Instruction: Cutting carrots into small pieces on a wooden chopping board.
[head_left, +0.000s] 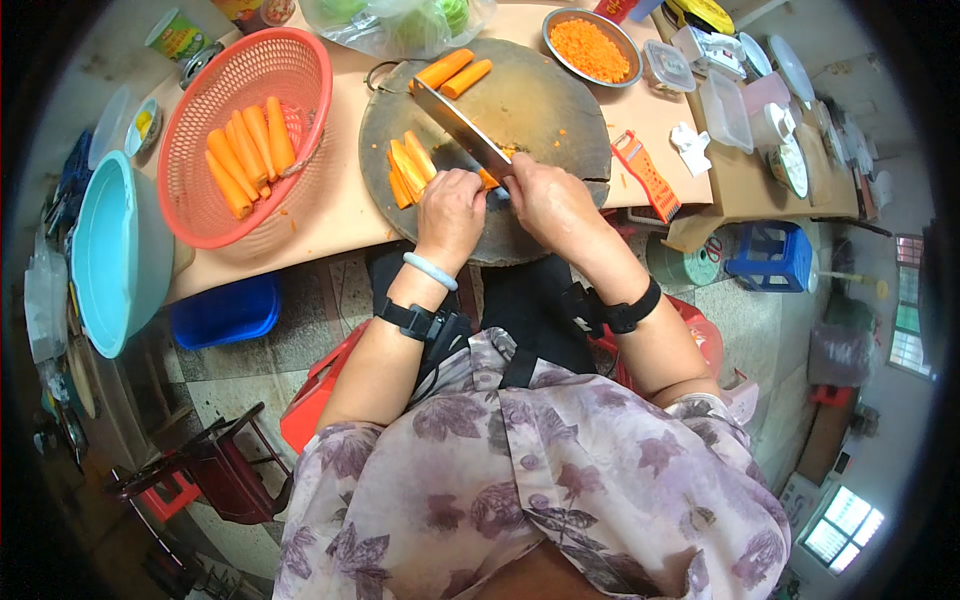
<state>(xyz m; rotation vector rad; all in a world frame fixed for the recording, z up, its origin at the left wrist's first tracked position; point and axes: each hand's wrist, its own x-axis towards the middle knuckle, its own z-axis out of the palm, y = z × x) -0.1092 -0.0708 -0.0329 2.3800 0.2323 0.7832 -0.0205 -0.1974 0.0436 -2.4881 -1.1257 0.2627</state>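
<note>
At the far left a pale blue basin (115, 250) sits beside a red mesh basket (245, 135) of peeled carrots (248, 150); a green-labelled cup (175, 35) stands far behind it. On the round wooden board (540, 110) lie carrot sticks (408, 168). The left hand (450, 215) curls its fingers down on a carrot piece (488, 180); the right hand (550, 200) is closed around a cleaver (462, 128). Further right, a metal bowl (592, 48) of diced carrot, an orange peeler (648, 175), clear plastic tubs (725, 110).
</note>
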